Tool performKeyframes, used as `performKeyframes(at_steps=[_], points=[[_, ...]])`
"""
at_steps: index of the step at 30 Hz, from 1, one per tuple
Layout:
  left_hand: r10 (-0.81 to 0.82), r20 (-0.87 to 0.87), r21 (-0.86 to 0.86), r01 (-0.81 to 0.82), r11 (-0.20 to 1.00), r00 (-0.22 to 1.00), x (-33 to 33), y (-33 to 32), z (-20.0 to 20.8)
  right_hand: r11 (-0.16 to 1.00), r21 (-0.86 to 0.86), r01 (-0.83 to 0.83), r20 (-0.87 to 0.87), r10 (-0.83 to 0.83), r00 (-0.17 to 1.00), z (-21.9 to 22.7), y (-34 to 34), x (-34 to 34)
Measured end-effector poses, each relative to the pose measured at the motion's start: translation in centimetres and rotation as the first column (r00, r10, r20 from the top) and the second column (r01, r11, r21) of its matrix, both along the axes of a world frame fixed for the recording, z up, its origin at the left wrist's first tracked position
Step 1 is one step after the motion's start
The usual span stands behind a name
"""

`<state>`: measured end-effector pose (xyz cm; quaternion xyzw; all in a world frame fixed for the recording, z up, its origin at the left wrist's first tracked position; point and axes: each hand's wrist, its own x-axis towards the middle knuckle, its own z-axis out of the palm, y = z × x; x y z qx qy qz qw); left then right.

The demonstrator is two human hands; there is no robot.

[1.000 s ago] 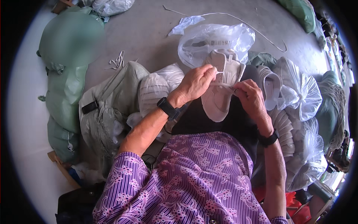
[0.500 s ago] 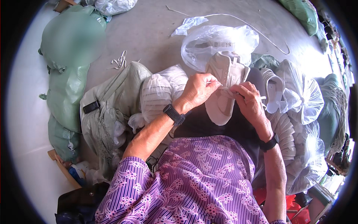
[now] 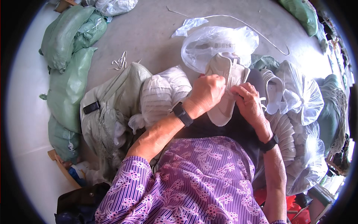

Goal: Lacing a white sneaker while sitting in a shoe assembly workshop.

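A pale beige lace-up shoe (image 3: pixel 220 115) lies over my lap, toe toward me, its tongue and eyelets facing up. My left hand (image 3: pixel 208 93) is closed at the left side of the lacing; its curled fingers hide whatever they grip. At the right edge of the opening, my right hand (image 3: pixel 248 100) pinches the shoelace, with thumb and fingertips close to the tongue. A pale loose lace end (image 3: pixel 263 100) shows just beyond the right hand's knuckles.
Past the shoe sits a clear plastic bag (image 3: pixel 209 37) with pale shoes inside. Wrapped stacks of shoes (image 3: pixel 162 91) stand at left, and another shoe (image 3: pixel 274 91) at right beside a knotted bag (image 3: pixel 304 97). A phone-like black device (image 3: pixel 91 107) rests on a sack (image 3: pixel 112 91).
My left hand has moved up and slightly right, over the shoe's eyelet edge, its back now turned upward. My right hand stays almost in place. The shoe has barely shifted.
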<state>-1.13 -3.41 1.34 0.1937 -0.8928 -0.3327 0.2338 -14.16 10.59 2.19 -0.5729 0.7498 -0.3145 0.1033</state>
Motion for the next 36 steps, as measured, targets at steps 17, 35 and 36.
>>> performKeyframes(at_steps=[17, 35, 36], points=[[0.024, 0.024, 0.575, -0.034, 0.817, 0.999, 1.9, -0.8, -4.5, 1.0, 0.006, -0.03, -0.263, 0.03, 0.964, -2.3, -4.3, 0.7], [-0.024, -0.053, 0.69, 0.054, 0.722, 0.998, 0.9, -0.8, -4.6, 0.97, 0.239, -0.044, -0.32, 0.121, 0.94, -3.7, -4.7, -0.2], [-0.018, -0.064, 0.686, 0.057, 0.725, 0.998, 1.2, -0.8, -4.4, 0.982, 0.187, -0.022, -0.357, 0.089, 0.93, -4.3, -4.8, 0.2]])
